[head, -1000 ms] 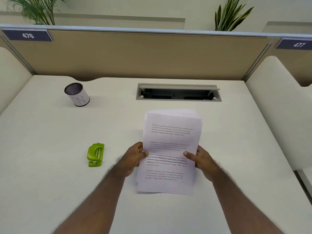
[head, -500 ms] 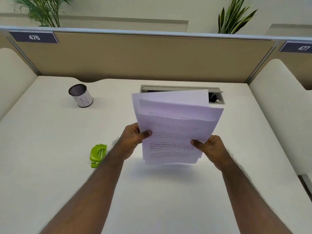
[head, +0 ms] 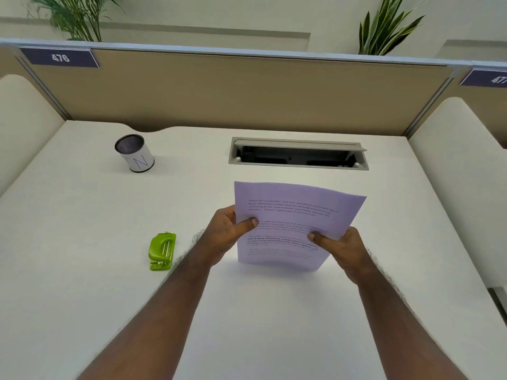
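Observation:
A stack of printed paper sheets [head: 293,209] stands upright on its bottom edge on the white desk [head: 82,270], in the middle. My left hand [head: 227,231] grips its left edge, thumb on the front. My right hand [head: 340,248] grips the right edge the same way. The sheets' edges look lined up and the stack bows slightly. A green hole punch [head: 162,250] lies on the desk to the left of my left forearm.
A white cylindrical pen holder [head: 135,153] stands at the back left. An open cable tray slot [head: 299,154] is set in the desk behind the paper. A tan partition [head: 247,91] closes the back; cream side panels flank the desk.
The stack was lifted off the desk and tipped up, loose sheets fanned out half a second ago. Now it has come down onto its bottom edge with the sheets squared together.

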Motion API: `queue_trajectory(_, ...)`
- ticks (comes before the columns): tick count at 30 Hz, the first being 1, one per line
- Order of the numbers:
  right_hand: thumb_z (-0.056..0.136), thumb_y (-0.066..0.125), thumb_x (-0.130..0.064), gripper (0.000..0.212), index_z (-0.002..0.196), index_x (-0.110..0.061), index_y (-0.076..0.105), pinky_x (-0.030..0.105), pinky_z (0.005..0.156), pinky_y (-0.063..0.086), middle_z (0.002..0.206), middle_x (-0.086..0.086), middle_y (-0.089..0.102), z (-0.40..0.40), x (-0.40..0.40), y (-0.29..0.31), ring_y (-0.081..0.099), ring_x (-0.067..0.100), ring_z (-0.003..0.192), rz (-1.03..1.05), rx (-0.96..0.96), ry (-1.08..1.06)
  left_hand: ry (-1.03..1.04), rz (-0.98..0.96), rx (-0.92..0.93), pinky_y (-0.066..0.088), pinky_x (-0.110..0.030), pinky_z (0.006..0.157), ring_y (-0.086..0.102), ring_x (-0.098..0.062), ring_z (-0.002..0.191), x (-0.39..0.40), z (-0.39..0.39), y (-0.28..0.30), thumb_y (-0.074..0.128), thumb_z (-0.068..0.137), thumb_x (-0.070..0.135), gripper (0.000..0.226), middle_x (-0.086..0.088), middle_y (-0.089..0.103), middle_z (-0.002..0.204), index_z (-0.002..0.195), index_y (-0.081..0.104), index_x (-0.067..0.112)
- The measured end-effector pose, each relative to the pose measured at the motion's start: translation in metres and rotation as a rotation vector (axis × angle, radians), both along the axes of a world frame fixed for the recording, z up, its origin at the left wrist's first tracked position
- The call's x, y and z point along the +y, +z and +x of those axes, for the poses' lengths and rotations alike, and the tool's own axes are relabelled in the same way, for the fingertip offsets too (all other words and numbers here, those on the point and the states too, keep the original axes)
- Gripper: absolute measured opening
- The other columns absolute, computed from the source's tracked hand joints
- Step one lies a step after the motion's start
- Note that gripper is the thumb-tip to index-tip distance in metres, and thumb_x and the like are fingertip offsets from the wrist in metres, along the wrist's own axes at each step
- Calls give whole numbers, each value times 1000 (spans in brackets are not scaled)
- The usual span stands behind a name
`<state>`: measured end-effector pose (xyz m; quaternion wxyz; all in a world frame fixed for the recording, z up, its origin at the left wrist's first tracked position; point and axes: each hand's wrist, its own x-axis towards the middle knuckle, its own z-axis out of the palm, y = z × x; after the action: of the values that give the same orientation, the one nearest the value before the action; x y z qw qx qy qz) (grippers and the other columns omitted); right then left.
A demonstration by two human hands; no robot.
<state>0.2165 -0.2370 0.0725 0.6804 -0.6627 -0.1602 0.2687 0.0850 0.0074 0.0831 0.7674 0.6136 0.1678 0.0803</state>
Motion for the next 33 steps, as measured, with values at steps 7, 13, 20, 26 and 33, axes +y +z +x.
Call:
queue_trajectory(7, 66, 86, -21, 40, 104, -24, 77, 31, 78, 59, 107, 2, 78, -5, 4, -1, 74, 23, 96, -4, 12, -18, 0, 53, 53, 54, -46, 98, 69, -29, 109, -11, 1, -2, 71, 81, 23, 37, -7, 74, 117, 117, 71, 13)
queue_trajectory(13, 70, 85, -22, 38, 107, -27, 76, 31, 81, 60, 106, 0, 78, -6, 8, -4, 73, 19, 97, -3, -10, -32, 41, 90, 48, 57, -38, 92, 71, -22, 105, -11, 0, -3, 73, 81, 31, 32, 1, 76, 113, 112, 73, 24)
queue_trajectory(20, 68, 87, -42, 38, 102, -27, 78, 25, 76, 60, 103, -2, 79, 1, 0, -3, 75, 18, 94, -67, -24, -71, 185, -40, 41, 59, -33, 78, 72, -30, 101, -10, 5, -10, 70, 85, 30, 25, -6, 78, 106, 107, 74, 19)
queue_trajectory(26, 79, 75, -35, 64, 138, -35, 49, 39, 88, 54, 130, -2, 67, 5, -20, -14, 67, 17, 111, -7, 247, 44, 377, -450, -40, 59, -39, 84, 70, -24, 109, -12, 7, -14, 64, 91, 13, 24, -8, 74, 117, 111, 72, 21)
queue_trajectory(33, 84, 68, -14, 53, 135, -23, 53, 36, 79, 60, 130, 3, 68, -17, -3, -31, 68, 22, 113, 172, 416, -67, 399, -632, 18, 61, -41, 83, 71, -25, 107, -27, 3, -22, 62, 90, 6, 33, -12, 73, 118, 121, 65, 16)
